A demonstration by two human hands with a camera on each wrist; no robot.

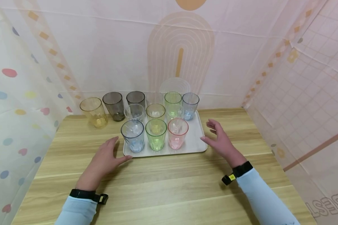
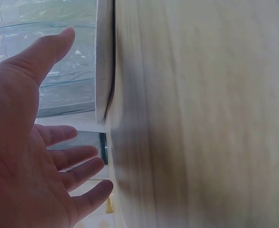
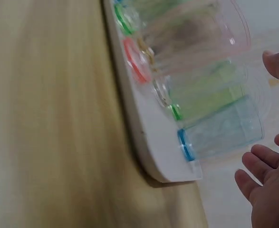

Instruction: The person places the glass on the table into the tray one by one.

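Observation:
A white tray (image 1: 195,137) sits on the wooden table and carries several coloured tumblers, among them a blue one (image 1: 133,135), a green one (image 1: 156,134) and a pink one (image 1: 177,133) in the front row. My left hand (image 1: 105,160) lies open beside the tray's front left corner, thumb near the edge (image 2: 103,71). My right hand (image 1: 218,140) hovers open just off the tray's right edge (image 3: 144,137), fingers spread and holding nothing.
Off the tray at the back left stand a yellow tumbler (image 1: 94,112) and a grey tumbler (image 1: 114,105). Patterned fabric walls close in the table (image 1: 163,187) on the left, back and right.

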